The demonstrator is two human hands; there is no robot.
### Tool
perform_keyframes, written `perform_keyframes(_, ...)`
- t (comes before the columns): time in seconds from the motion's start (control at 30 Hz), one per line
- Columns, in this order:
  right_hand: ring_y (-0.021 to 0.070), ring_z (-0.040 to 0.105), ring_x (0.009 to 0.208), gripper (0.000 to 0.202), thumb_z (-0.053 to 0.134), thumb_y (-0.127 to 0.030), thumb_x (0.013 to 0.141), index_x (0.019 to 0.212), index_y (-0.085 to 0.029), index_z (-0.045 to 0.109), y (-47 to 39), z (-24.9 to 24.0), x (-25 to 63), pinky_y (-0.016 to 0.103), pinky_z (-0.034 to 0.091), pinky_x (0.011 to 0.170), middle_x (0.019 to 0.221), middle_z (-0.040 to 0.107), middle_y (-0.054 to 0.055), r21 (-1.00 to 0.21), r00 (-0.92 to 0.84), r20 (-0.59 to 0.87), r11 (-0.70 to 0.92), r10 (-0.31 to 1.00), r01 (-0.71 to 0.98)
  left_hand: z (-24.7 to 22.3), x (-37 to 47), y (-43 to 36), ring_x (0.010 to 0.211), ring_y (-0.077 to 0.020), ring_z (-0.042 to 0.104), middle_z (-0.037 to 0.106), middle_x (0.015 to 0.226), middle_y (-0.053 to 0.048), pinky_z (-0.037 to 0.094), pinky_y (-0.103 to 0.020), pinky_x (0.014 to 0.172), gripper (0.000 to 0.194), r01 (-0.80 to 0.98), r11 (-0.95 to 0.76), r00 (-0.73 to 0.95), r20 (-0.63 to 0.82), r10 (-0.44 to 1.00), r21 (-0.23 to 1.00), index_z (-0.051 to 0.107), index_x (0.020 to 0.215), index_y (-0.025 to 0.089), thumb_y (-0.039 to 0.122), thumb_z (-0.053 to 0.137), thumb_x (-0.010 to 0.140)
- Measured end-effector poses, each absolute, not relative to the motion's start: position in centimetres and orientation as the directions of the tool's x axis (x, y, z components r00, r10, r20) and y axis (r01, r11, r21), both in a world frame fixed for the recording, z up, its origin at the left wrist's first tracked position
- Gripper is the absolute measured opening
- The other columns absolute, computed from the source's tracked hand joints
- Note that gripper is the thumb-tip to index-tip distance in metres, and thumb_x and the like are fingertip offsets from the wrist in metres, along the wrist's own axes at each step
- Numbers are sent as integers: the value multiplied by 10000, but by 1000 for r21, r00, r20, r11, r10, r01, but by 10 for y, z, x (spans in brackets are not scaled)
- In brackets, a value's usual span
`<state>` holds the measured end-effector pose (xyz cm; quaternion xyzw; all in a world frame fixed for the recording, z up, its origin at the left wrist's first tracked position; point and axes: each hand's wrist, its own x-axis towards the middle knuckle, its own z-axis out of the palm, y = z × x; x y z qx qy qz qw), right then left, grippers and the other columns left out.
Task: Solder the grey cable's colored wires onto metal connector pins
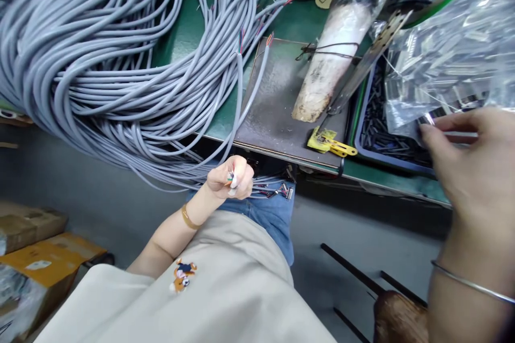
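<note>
Left hand (238, 176): one, closed in a fist in front of the waist, just beyond the bench edge, its thumb and fingers drawn tight about fine coloured wire ends (230, 177), of which orange, green and white tips show. Right hand (475, 155): one, blurred, raised over the near part of a blue tray (394, 161), thumb and fingers in a narrow pinch by the edge of a clear plastic bag (446, 59); whether anything is held between the fingertips cannot be told. Black pieces (374, 123): many, short and slim, loose in the tray, partly under the bag. Grey cables (132, 83): a large heap, across the left of the green bench (183, 35) and sagging over its front edge, several ends stripped to red and other coloured wires. Connectors (286, 191): a small group on cable ends, resting on the blue jeans (277, 222), just beside the left hand. Dark board (269, 104): one, flat on the bench between cables and tray, bearing a white tapered object (325, 64) bound with dark cord, and a yellow clip (338, 147) at its near right corner.
</note>
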<state>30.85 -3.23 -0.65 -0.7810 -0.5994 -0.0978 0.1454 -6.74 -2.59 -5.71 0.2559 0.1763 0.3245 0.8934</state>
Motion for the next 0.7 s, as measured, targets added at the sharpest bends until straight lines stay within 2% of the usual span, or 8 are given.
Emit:
perform_keyframes(0.1,205,617,743,108,684,-299,806,820,-247,590,-30,-2,303,358,405,741,807,674,35,-104,328,298,-311,896,945,-38,-62,-26,272,-41,296,458,411,68,236,-193,304,580,-509,634,646,-229,728,582,448,566,201,521,932,569)
perform_keyframes(0.2,223,653,823,115,679,-259,801,805,-251,565,-29,2,297,362,421,791,859,709,65,-118,348,287,-327,893,937,-20,-51,-27,350,-25,380,641,599,30,248,-161,351,421,-498,599,537,-320,781,627,560,750,185,398,916,676)
perform_keyframes(0.43,194,621,782,87,614,-280,768,742,-235,544,-33,5,292,348,514,816,867,706,69,-282,328,322,-241,888,929,-10,-27,-33,351,-14,404,664,601,18,217,-164,366,359,-412,474,435,-289,853,778,572,758,155,408,826,780)
perform_keyframes(0.57,195,614,802,105,624,-293,733,713,-234,540,-37,6,290,344,539,780,834,663,65,-364,346,340,-217,874,906,-10,-22,-35,363,-12,409,663,616,21,234,-167,371,350,-392,466,451,-276,849,793,579,751,151,411,806,806)
perform_keyframes(0.7,216,604,777,147,630,-325,711,699,-246,507,-43,8,288,371,512,707,772,626,59,-360,351,443,-195,825,912,-11,-22,-35,366,-16,406,656,595,19,228,-170,375,324,-391,486,476,-281,834,781,601,761,143,390,804,811)
